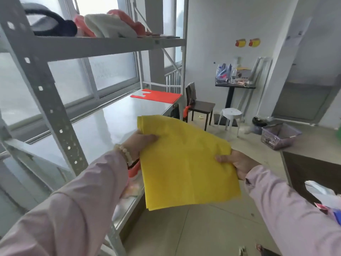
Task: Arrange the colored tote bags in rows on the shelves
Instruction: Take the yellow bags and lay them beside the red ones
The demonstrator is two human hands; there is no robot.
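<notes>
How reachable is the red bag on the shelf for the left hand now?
Probably not yet: the left hand grips the yellow bag, and the red bag lies at the shelf's far end.

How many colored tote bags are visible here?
2 for certain: the yellow tote bag, held by the left hand and right hand, and the red tote bag, flat at the far end of the shelf. An orange scrap below the left hand may be another.

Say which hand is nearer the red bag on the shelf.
Left. Left hand grips the yellow bag at the shelf bearing the red bag; right hand grips it over the floor.
</notes>
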